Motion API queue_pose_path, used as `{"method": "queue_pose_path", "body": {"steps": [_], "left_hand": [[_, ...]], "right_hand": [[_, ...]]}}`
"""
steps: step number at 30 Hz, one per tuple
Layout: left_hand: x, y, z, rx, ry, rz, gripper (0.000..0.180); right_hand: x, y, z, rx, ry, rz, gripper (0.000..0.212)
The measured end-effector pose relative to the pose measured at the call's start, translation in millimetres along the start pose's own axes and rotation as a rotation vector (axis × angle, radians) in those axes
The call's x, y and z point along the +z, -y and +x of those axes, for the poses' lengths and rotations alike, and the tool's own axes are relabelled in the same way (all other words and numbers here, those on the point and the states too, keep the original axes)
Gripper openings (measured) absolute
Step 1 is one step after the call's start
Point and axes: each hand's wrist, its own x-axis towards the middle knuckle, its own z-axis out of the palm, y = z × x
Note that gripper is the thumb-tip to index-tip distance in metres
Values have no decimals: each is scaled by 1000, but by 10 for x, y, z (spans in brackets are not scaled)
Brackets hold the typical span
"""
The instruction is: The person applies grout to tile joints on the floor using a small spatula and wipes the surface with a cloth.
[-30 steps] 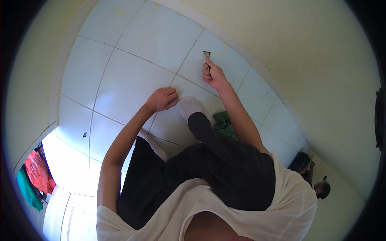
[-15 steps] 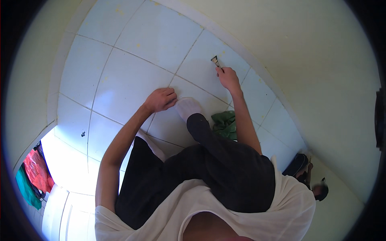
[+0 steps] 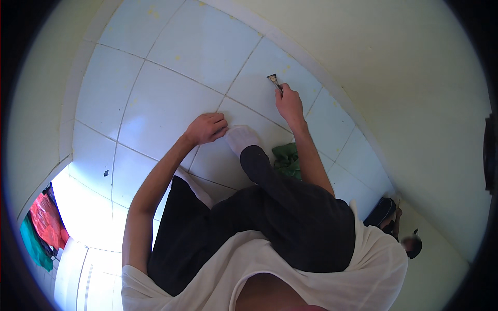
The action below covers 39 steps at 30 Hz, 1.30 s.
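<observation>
My right hand [image 3: 290, 105] is closed around the handle of a small scraper [image 3: 274, 80] with a flat, flared blade. The blade points away from me and to the left, over a floor tile near the wall; whether it touches the tile I cannot tell. Curled into a loose fist, my left hand [image 3: 208, 128] rests on the tiled floor [image 3: 171, 93] beside the toes of my socked foot [image 3: 243, 139]. No object shows in that fist, though its fingertips are tucked out of sight. Small yellowish specks [image 3: 284, 69] dot the tile near the blade.
A crumpled green cloth [image 3: 287, 159] lies between my leg and right forearm. Walls [image 3: 394, 67] bound the floor at the far and right sides. A dark scrap [image 3: 106, 173] lies on the left. Red bags [image 3: 47, 220] show through the doorway. Another person [image 3: 397, 220] is at the lower right.
My right hand has shifted slightly left, carrying the scraper, whose blade has come left and a little nearer. My left hand stays in place on the floor.
</observation>
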Motion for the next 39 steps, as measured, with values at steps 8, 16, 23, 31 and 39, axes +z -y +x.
{"method": "queue_pose_path", "body": {"steps": [8,16,23,31,39], "left_hand": [[-1,6,-13,-10,5,-5,17],[-5,-3,8,-2,-1,-5,17],[1,3,1,-2,-1,-9,17],[-14,-1,9,-15,8,-5,16],[-7,2,-1,-16,20,-6,16]], "right_hand": [[103,-186,-10,-107,-127,-17,40],[-20,-255,-1,-221,-100,-176,43],[141,-98,73,-266,-204,-98,38],[257,-66,180,-420,-259,31,29],[317,-78,166,-445,-317,153,31]]}}
